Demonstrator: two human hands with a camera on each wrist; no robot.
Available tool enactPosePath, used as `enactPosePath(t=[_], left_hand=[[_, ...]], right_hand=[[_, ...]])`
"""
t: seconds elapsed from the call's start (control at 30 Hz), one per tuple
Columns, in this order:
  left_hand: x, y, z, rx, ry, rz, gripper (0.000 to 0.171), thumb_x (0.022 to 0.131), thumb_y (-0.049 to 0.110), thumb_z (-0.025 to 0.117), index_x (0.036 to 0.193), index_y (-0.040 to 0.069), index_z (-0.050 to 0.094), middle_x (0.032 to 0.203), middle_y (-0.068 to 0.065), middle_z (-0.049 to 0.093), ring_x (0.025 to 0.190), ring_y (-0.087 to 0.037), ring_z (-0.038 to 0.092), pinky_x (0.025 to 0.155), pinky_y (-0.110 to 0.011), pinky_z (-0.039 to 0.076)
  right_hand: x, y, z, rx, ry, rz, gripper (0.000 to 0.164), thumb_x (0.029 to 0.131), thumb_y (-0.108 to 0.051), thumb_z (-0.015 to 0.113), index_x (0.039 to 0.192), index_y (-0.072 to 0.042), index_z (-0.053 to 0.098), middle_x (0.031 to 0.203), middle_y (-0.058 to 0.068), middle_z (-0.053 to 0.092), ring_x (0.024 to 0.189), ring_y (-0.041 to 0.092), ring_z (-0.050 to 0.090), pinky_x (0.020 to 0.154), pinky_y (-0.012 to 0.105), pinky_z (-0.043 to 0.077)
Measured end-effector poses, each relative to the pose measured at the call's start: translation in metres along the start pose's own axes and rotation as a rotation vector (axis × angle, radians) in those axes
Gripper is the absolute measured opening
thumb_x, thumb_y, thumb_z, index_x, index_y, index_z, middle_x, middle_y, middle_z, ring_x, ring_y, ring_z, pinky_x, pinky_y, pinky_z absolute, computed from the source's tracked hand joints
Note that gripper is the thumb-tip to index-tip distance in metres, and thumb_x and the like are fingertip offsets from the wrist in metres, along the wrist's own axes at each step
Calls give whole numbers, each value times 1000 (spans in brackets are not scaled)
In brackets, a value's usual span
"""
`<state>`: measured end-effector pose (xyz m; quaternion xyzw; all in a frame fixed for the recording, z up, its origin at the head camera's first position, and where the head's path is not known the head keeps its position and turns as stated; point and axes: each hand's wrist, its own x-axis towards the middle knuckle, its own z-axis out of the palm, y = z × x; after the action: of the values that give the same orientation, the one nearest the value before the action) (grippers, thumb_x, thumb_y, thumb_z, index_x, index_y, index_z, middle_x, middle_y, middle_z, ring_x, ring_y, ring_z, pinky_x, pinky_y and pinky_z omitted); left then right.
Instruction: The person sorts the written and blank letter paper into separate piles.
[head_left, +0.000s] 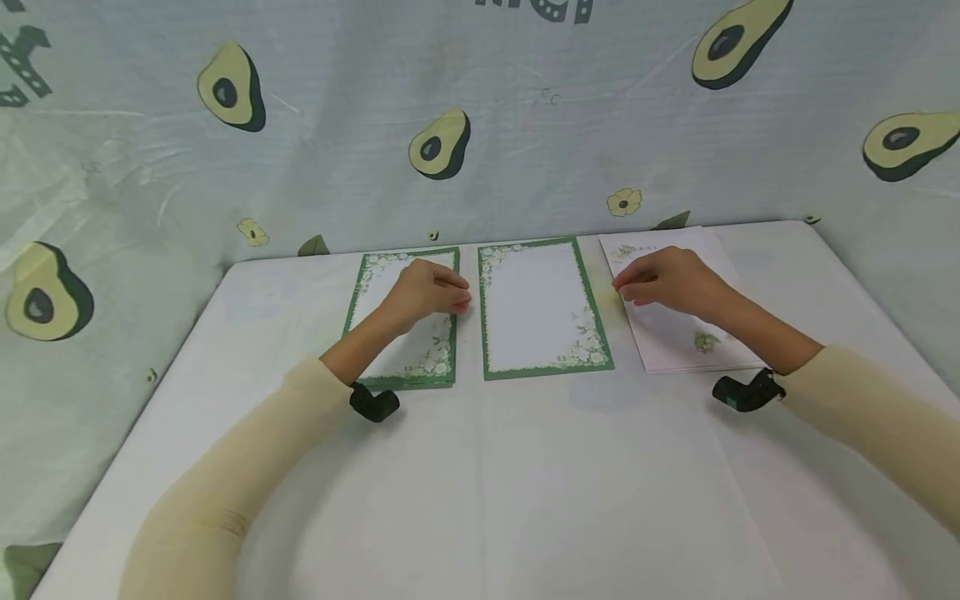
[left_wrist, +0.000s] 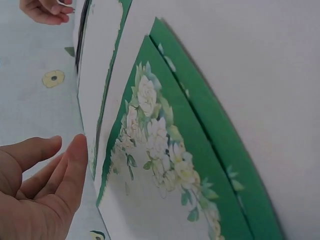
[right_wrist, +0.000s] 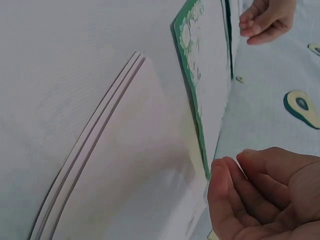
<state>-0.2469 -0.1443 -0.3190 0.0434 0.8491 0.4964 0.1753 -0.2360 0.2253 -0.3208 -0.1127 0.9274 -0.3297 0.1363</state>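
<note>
Over the right edge of a stack of green-bordered floral paper [head_left: 416,350] hovers my left hand [head_left: 429,293]. Its thumb and fingers are apart and hold nothing, as the left wrist view shows above the offset green corners [left_wrist: 215,125]. A second green-bordered floral sheet [head_left: 536,308] lies flat in the middle. My right hand [head_left: 671,279] is above a pale pinkish paper stack [head_left: 663,342], with its fingertips near that stack's left edge. Thumb and fingers bend loosely toward each other in the right wrist view, and no paper shows between them.
A white-covered table [head_left: 525,492] bears the papers, which lie side by side near its far edge. Behind it hangs a pale cloth [head_left: 525,167] printed with avocados. Black wrist devices [head_left: 375,404] sit below both wrists.
</note>
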Motion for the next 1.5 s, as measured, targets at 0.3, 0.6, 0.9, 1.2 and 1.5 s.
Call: enactPosePath(t=[0.3,0.6,0.9,1.2,1.5], left_hand=[[6,-17,15,68,-39,13,31,99,4,65,128,-8,62,117,-22,66,102,-31,72,88,-33,62],[11,-10,25,283,3,50,29,101,15,66,123,-3,68,111,-16,71,97,-26,72,84,-35,59],[9,-5,30,247,43,27,28,99,17,69,120,-3,71,112,-17,73,98,-26,73,87,-37,60],[11,-3,32,101,75,-12,29,98,15,70,122,-1,70,114,-16,72,98,-27,72,95,-39,58],[11,-2,37,-115,113,-29,23,95,4,73,115,-4,69,109,-18,72,85,-22,73,83,-32,63]], right_hand=[[21,-8,24,-34,-66,-38,25,98,-12,69,118,2,71,102,12,75,86,20,72,74,35,59],[31,-12,24,-3,-72,65,32,97,-16,68,120,7,69,93,12,76,79,15,71,73,31,57],[36,-12,22,107,-96,123,33,97,-15,70,123,6,68,92,10,75,74,11,71,70,26,56],[31,-9,24,100,-36,115,30,97,-17,70,119,3,71,95,10,74,76,9,70,70,26,52],[27,-2,25,330,-68,136,39,98,-14,69,129,9,62,123,21,66,93,13,72,86,30,62]])
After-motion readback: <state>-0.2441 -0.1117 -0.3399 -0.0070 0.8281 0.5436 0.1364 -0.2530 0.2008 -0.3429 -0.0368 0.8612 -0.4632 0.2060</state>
